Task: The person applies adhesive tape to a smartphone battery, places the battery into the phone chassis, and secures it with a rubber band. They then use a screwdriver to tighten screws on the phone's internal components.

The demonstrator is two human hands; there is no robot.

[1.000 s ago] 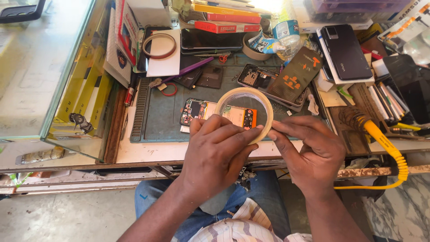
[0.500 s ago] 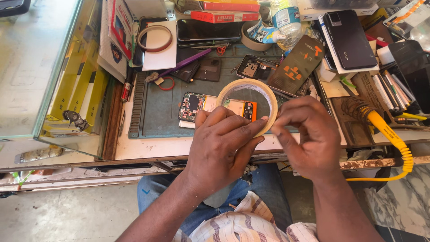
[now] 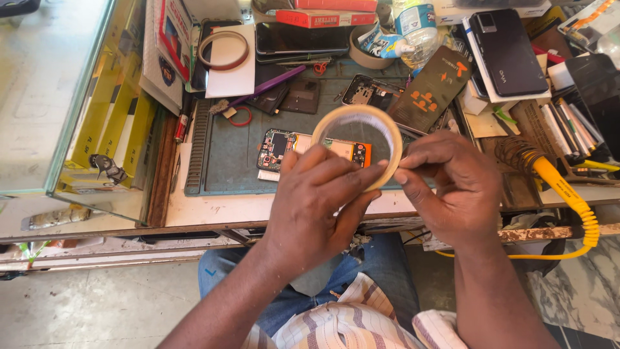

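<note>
We've got the tape roll [image 3: 357, 143] mid-frame, our left hand [image 3: 316, 207] wrapped round its near edge, right hand [image 3: 452, 187] pinching the rim with thumb and forefinger. Best bet: hold the roll steady, pick slowly at the tape end.

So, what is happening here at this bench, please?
A person sits at a cluttered repair bench and holds a roll of tape up in both hands. The left hand grips the roll's lower left side, and the right hand pinches its right edge with the fingertips. Below the roll, on a green work mat, lies an opened phone with its circuit board showing. A yellow soldering iron rests at the right.
</note>
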